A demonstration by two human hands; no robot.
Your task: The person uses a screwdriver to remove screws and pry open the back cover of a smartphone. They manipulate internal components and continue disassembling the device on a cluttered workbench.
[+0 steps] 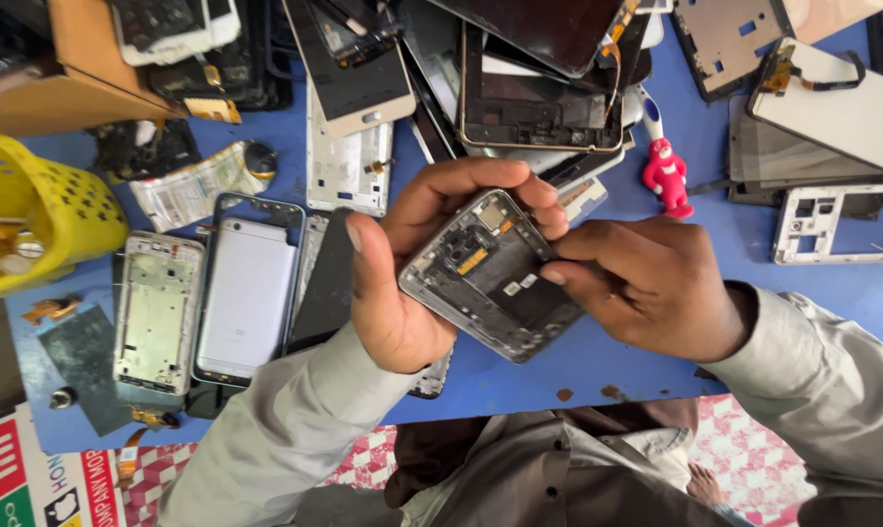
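My left hand [402, 263] grips an opened phone body [490, 278] by its left edge and top, its dark inner side with small gold parts facing up. My right hand [646, 283] holds the same phone at its right edge, fingertips pressing on the inside near the middle. The phone hangs tilted above the blue table [754, 239]. Grey sleeves cover both my forearms.
Several phone frames, back covers and screens lie around: a silver frame [158, 312] and a grey back cover [246, 298] at left, a heap of screens [529, 88] at the back, a white frame [832, 224] at right. There is also a yellow basket [46, 210] and a red figure [668, 176].
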